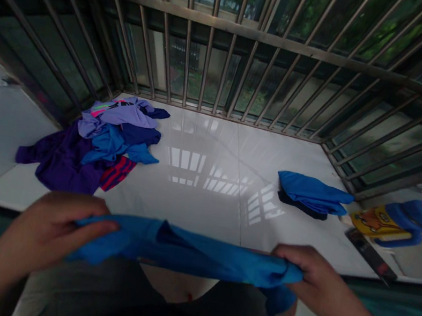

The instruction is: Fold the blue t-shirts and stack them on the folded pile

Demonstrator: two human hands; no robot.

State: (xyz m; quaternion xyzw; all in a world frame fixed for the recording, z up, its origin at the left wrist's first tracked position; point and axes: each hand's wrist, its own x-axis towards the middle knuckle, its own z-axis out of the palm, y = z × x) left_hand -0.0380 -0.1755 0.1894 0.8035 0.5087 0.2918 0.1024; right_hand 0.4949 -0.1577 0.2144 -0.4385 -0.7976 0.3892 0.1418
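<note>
Blue soft cloth (186,252) hangs stretched at six o'clock between the left hand (46,232) and right hand (315,285), fingers pinching its ends, and a loose pinch could drop it onto the white shiny floor (209,190).

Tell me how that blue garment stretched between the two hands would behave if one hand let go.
The blue garment sags and bunches between the left hand and right hand, so it is probably floppy and would drop limp. It looks thin, likely light. On the glossy white sill it may slide easily.
</note>
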